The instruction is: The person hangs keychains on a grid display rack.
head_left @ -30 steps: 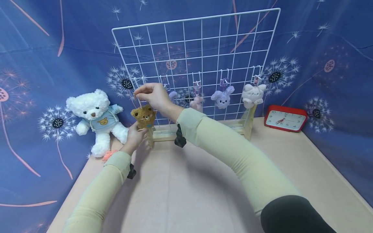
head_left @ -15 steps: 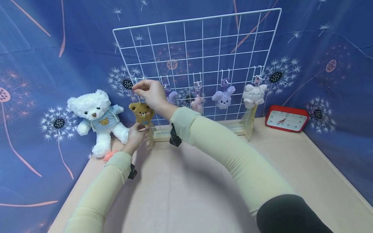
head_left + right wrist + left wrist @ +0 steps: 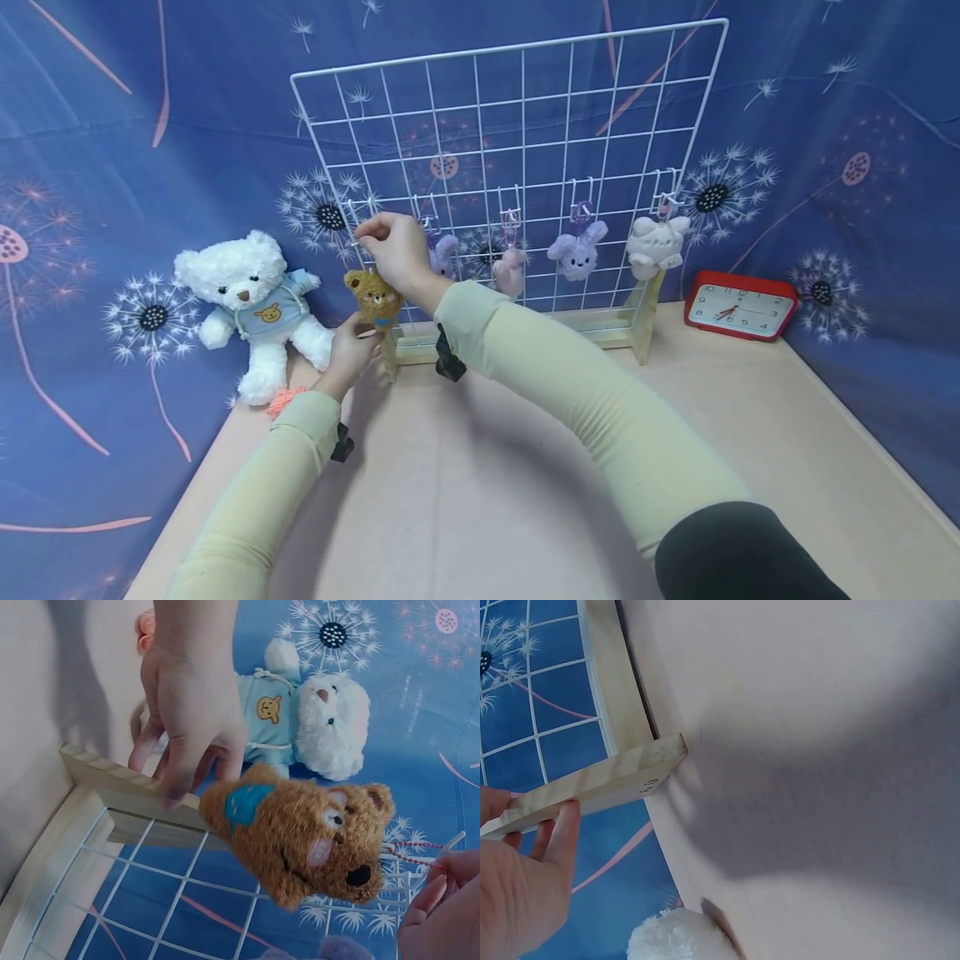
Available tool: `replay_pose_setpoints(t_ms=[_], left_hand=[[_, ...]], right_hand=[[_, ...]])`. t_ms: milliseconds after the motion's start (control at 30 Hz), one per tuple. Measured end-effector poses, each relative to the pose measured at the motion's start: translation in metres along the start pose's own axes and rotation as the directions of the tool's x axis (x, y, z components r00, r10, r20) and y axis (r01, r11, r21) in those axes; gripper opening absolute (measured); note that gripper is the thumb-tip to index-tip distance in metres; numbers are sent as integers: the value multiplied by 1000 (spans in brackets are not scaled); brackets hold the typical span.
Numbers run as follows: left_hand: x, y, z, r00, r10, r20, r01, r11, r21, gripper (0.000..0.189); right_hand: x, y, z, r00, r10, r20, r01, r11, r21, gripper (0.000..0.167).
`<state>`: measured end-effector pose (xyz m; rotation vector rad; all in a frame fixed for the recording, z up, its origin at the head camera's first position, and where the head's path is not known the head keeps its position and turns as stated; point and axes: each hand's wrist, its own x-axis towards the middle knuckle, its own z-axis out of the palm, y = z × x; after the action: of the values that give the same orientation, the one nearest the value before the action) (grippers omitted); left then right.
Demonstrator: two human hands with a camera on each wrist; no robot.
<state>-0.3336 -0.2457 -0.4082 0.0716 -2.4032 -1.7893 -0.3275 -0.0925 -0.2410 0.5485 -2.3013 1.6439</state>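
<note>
A brown bear plush keychain (image 3: pixel 375 302) with a blue patch hangs at the left end of the white wire grid (image 3: pixel 510 49). My right hand (image 3: pixel 401 254) pinches its red bead chain (image 3: pixel 412 861) between thumb and fingers, close beside a white hook tip (image 3: pixel 454 840). Whether the chain sits on the hook I cannot tell. Below the bear, my left hand (image 3: pixel 351 354) grips the wooden side leg (image 3: pixel 615 776) of the grid's stand, thumb on one side and fingers on the other. In the right wrist view the bear's lower end lies close to the left hand's fingertips.
Along the grid hang a lilac plush (image 3: pixel 444 254), a pink plush (image 3: pixel 510 271), a lilac rabbit plush (image 3: pixel 577 254) and a white plush (image 3: pixel 656 246). A white teddy bear (image 3: pixel 255 308) sits left beside coral yarn (image 3: pixel 283 402). A red clock (image 3: pixel 741 306) stands right.
My right hand and the brown bear shifted slightly left, then back right and a little down. The bear's face has turned more forward. My left hand has stayed on the wooden leg.
</note>
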Motion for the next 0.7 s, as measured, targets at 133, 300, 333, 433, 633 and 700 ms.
replay_pose_setpoints(t_ms=[133,300,333,433,633,700], left_hand=[[0,-1,1,1000,1,-3,-1,1000,-27,38],[0,-1,2,1000,-3,7,3,1000,-19,38],[0,-1,2,1000,-4,10,4,1000,-19,39],[0,0,2,1000,-7,15,7,1000,-10,42],[0,0,2,1000,-4,8,4,1000,3,37],[0,0,1,1000,-4,5,4,1000,-5,37]], right_hand=[[-2,1,4,999,25,-21,-26,998,-52,12],[-1,2,10,998,35,-57,-40,995,-91,13],[-1,2,11,997,35,-63,-41,995,-92,13],[0,2,13,995,28,-92,-38,993,-109,12],[-3,4,15,994,-2,-113,-9,995,-95,15],[-7,5,15,993,-29,-114,22,998,-65,19]])
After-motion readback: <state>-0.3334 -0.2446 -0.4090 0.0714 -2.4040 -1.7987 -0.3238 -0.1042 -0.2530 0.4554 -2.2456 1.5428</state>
